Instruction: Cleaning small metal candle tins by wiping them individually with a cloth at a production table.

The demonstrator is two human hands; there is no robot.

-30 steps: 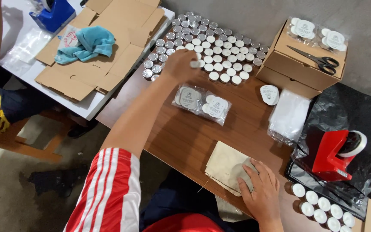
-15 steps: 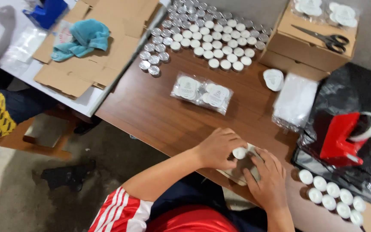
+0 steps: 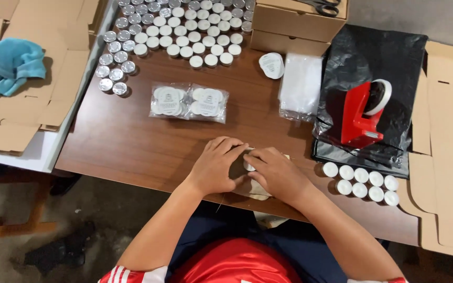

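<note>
Resting on brown wooden table (image 3: 132,152), both hands (image 3: 247,167) together, clasping small white candle (image 3: 248,165); concrete floor (image 3: 79,220) below

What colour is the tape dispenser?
Red, holding a white roll; the tape dispenser shows in the head view.

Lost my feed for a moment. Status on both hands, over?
Left hand and right hand together on a small white candle, over tan cloth. Nothing in the way.

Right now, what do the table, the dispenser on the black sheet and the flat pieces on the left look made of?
Table: brown wood or wood-look laminate, visible grain, slight sheen.
Tape dispenser: glossy red plastic, probably.
Black sheet: thin crinkled plastic film.
Flat pieces: matte tan cardboard, die-cut with creases.
</note>
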